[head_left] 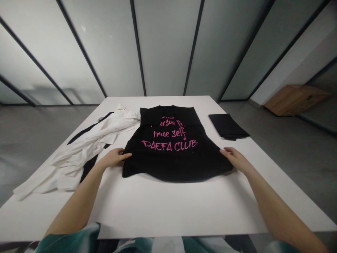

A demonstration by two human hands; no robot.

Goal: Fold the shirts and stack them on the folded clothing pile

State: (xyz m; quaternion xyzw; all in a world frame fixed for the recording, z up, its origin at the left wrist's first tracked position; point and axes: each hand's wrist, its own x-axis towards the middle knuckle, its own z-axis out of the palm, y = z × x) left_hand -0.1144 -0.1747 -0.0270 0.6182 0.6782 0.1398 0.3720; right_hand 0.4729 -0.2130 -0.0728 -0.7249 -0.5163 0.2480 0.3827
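A black T-shirt (173, 165) with pink lettering lies spread on the white table, its sides tucked inward and its hem toward me. At the shirt's lower left edge, my left hand (113, 158) pinches the cloth between thumb and fingers. My right hand (234, 158) grips the opposite edge, on the right, with the fingertips on the fabric. Between the two hands the hem lifts slightly and bows. Some of the lettering is cut off by a crease near the upper part.
Left of the shirt, a crumpled white garment (97, 144) lies over a black one (89, 167). A folded black cloth (228, 125) sits to the right on the white table (168, 211). Behind stand frosted glass panels (165, 45); a wooden cabinet (292, 100) is at far right.
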